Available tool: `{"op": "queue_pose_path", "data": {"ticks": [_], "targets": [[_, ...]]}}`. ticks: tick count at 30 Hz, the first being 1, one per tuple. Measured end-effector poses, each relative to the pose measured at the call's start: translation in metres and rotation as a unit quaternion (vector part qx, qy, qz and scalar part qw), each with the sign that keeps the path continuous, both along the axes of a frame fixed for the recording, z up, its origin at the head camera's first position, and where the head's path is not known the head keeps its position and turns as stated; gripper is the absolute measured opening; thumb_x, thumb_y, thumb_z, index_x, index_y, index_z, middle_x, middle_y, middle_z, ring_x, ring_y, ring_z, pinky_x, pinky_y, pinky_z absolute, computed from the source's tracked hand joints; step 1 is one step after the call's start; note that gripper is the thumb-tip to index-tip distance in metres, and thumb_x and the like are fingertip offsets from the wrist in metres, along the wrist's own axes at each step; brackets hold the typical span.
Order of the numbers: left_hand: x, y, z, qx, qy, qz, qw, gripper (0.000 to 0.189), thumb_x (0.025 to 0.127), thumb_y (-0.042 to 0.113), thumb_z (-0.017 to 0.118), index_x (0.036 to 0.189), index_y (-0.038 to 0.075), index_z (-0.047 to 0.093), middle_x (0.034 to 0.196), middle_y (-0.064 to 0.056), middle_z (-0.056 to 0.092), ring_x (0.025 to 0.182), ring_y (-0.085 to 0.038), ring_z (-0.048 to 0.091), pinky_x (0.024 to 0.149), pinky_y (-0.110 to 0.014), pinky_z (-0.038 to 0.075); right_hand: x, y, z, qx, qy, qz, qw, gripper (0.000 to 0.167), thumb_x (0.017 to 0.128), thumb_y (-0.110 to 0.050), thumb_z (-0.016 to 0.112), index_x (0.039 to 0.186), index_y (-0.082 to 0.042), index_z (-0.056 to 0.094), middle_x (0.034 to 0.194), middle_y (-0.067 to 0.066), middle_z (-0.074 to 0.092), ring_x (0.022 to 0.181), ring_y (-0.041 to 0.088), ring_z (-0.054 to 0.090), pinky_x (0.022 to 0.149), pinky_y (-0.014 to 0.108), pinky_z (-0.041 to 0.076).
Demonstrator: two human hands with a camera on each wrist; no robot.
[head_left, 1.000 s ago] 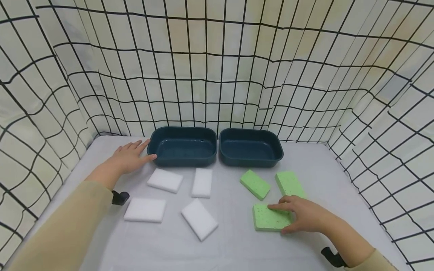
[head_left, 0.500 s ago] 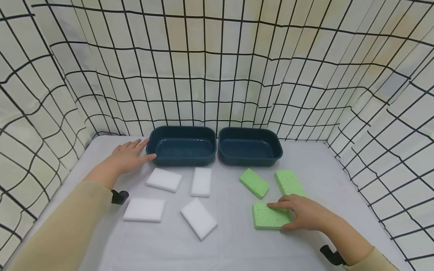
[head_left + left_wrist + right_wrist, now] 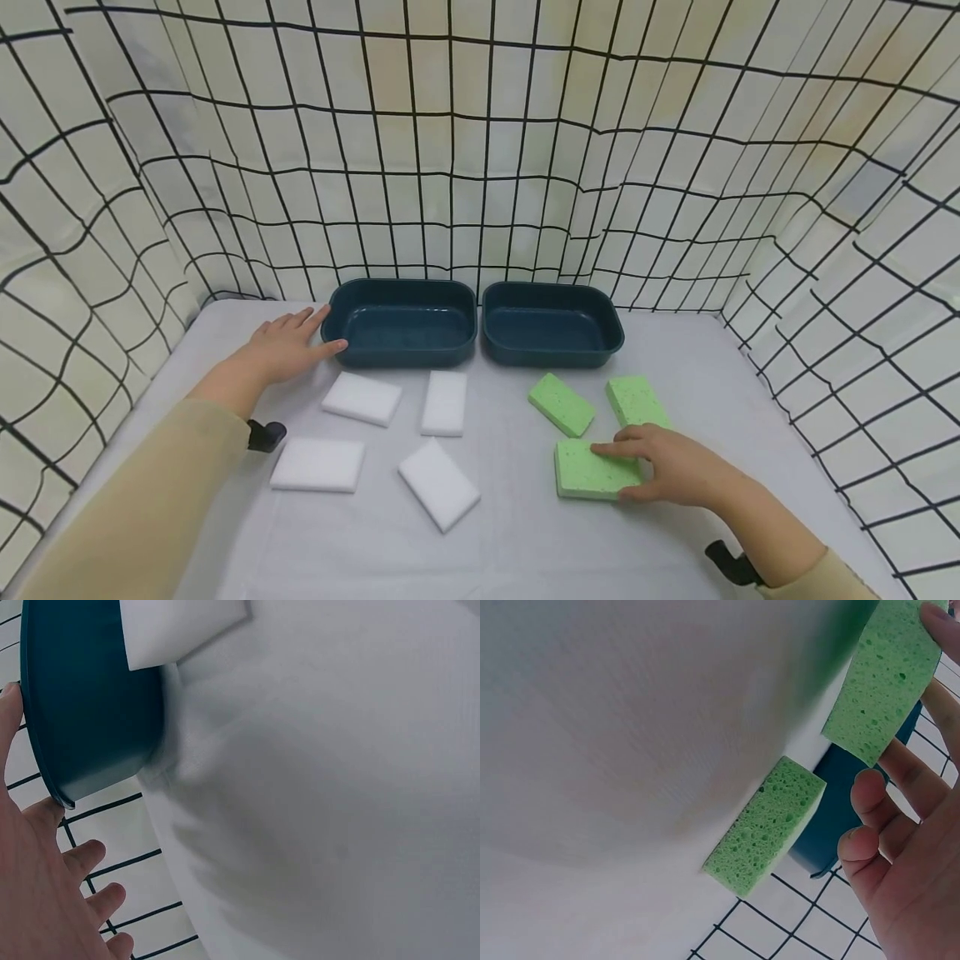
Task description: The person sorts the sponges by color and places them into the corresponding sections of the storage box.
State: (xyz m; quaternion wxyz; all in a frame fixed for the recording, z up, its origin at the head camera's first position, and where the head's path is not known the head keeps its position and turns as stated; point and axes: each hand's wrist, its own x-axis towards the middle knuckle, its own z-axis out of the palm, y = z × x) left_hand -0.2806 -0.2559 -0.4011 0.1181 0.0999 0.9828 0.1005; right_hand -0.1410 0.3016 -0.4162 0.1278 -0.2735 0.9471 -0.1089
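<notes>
My right hand (image 3: 675,468) pinches a green sponge (image 3: 585,471) between thumb and fingers. In the right wrist view this sponge (image 3: 889,682) is tilted and looks raised off the cloth, while two fingertips (image 3: 859,844) curl beside it. Two more green sponges lie just beyond: one angled (image 3: 561,405), the other (image 3: 633,400) partly behind my right hand. My left hand (image 3: 281,350) rests with spread fingers at the left end of a dark blue bin (image 3: 401,357). Its thumb and forefinger touch the rim in the left wrist view, the other fingers (image 3: 105,900) standing apart from it.
Several white sponges lie on the left half of the white cloth, among them one near the front (image 3: 438,485). A second dark blue bin (image 3: 551,357) stands right of the first. Black wire grid (image 3: 450,175) walls the back and both sides.
My right hand has raised the near green sponge slightly, its front edge now higher in the view. The left hand stays at the bin.
</notes>
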Motion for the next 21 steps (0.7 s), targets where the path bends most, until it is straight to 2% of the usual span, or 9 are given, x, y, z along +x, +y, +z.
{"op": "queue_pose_path", "data": {"ticks": [10,21], "targets": [[0.001,0.001,0.0,0.004,-0.004,0.006,1.0,0.102,0.092,0.078,0.031,0.159,0.004,0.007,0.158,-0.033,0.009,0.142,-0.057,0.009,0.112,-0.071,0.003,-0.002,-0.003,0.006,0.001,0.007,0.001,1.0,0.059,0.08,-0.047,0.08,0.135,-0.041,0.061,0.122,-0.007,0.06,0.11,0.017,0.058,0.091,0.044,0.052],[0.0,-0.001,-0.003,0.002,-0.002,0.008,1.0,0.103,0.092,0.079,0.029,0.159,0.006,0.006,0.159,-0.033,0.008,0.142,-0.057,0.009,0.112,-0.071,0.003,-0.011,-0.009,0.018,-0.006,0.047,0.021,0.9987,0.058,0.081,-0.042,0.08,0.136,-0.036,0.061,0.125,-0.002,0.06,0.112,0.021,0.058,0.092,0.045,0.052]]}}
